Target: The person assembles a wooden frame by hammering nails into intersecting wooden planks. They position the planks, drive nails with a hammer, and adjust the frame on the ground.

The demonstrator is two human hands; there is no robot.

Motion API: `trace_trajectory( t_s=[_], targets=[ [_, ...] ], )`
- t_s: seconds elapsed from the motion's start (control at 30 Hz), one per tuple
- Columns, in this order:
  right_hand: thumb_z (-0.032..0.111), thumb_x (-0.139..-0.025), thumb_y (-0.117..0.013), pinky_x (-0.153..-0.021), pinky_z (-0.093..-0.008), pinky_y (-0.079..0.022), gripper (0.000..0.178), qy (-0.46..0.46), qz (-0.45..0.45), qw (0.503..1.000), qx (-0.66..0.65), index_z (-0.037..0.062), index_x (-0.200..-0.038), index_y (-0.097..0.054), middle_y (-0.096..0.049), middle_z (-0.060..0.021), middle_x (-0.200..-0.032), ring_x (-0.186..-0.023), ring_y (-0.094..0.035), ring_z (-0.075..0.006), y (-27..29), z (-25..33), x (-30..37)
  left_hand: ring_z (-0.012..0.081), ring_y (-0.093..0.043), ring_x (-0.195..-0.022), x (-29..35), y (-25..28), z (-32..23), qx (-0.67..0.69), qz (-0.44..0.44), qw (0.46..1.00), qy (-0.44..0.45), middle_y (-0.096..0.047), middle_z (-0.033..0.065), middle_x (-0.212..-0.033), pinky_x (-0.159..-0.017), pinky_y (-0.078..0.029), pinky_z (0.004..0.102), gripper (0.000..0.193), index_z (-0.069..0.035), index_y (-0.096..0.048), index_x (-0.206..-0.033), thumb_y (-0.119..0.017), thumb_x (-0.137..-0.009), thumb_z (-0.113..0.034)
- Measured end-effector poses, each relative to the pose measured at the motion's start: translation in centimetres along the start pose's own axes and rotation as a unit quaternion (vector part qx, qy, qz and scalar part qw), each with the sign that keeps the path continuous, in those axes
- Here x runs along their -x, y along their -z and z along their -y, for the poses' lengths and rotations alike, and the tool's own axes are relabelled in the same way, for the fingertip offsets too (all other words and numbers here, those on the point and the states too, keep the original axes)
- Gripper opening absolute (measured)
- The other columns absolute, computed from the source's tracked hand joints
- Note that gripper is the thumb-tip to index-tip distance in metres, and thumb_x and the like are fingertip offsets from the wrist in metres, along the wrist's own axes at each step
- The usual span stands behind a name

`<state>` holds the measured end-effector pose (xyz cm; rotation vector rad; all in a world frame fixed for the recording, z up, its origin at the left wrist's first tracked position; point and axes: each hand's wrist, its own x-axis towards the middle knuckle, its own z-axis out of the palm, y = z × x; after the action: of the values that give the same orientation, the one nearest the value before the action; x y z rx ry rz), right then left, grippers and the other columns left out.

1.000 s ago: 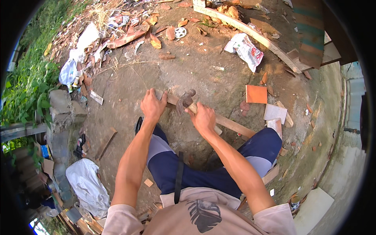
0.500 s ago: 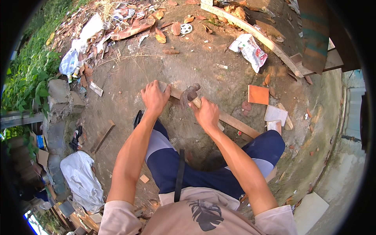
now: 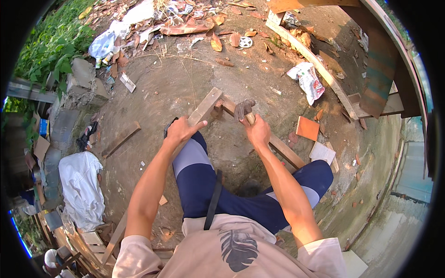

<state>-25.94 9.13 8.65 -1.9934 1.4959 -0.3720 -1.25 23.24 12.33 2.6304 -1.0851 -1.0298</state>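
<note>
My left hand (image 3: 181, 131) is closed around a light wooden board (image 3: 206, 105), thumb stretched along it. The board's far end points forward and right. It meets or nearly meets the end of a second wooden strip (image 3: 285, 152), which runs back right toward my knee; whether they are joined I cannot tell. In my right hand (image 3: 258, 131) is a claw hammer (image 3: 244, 110), gripped high on its wooden handle. Its rusty head stands just above the strip, close to the corner between the two pieces.
An orange tile (image 3: 308, 128) and a pale tile (image 3: 323, 153) lie right of the strip. A printed bag (image 3: 307, 82) and a long timber (image 3: 315, 62) are farther out. At left are a loose wood piece (image 3: 121, 139), a white sack (image 3: 81, 190) and a broken block wall (image 3: 83, 85).
My left hand has drawn nearer to me, and much more of the board now shows beyond it. The hammer stays in my right hand near the corner. The view has shifted.
</note>
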Motion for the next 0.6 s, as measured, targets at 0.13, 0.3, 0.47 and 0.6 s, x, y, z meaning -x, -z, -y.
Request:
trace_trajectory(
  t_s=[0.13,0.3,0.47,0.6],
  targets=[
    [0.044,-0.087,-0.077,-0.07,-0.0536,-0.05,0.043,0.004,0.004,1.0,0.013,0.0025,-0.087,-0.063,-0.07,-0.0246,-0.082,-0.084,-0.068,-0.0468,-0.3,0.5,0.3,0.0429,-0.071,-0.101,0.4,0.5,-0.3,0.01,0.003,0.999,0.049,-0.072,0.0324,-0.103,-0.088,-0.055,0.0474,0.093,0.012,-0.07,-0.11,-0.07,-0.073,-0.074],
    [0.043,-0.087,-0.077,-0.07,-0.0543,-0.05,0.043,0.005,-0.008,0.999,0.032,0.0023,-0.089,-0.063,-0.069,-0.025,-0.081,-0.084,-0.067,-0.0482,-0.5,0.5,0.4,0.0433,-0.071,-0.102,1.1,0.1,-0.8,0.034,-0.021,0.997,0.072,-0.072,0.0324,-0.103,-0.089,-0.055,0.0471,0.081,0.012,-0.073,-0.099,-0.073,-0.076,-0.065],
    [0.044,-0.086,-0.078,-0.071,-0.0537,-0.05,0.044,0.01,-0.014,0.999,0.035,0.0022,-0.089,-0.063,-0.069,-0.0246,-0.08,-0.083,-0.066,-0.0481,-0.5,0.2,0.7,0.0417,-0.072,-0.099,1.0,-0.2,-0.8,0.017,-0.032,0.998,0.049,-0.073,0.0312,-0.1,-0.088,-0.055,0.0462,0.08,0.011,-0.074,-0.098,-0.072,-0.075,-0.066],
    [0.046,-0.084,-0.079,-0.073,-0.0528,-0.051,0.046,-0.01,0.029,0.999,0.024,0.0025,-0.09,-0.064,-0.07,-0.0237,-0.081,-0.083,-0.068,-0.0459,0.5,0.6,0.2,0.0392,-0.072,-0.095,-0.5,0.4,-0.3,0.045,0.048,0.997,0.049,-0.073,0.0293,-0.097,-0.086,-0.055,0.0455,0.088,0.013,-0.073,-0.097,-0.076,-0.067,-0.069]
  ],
)
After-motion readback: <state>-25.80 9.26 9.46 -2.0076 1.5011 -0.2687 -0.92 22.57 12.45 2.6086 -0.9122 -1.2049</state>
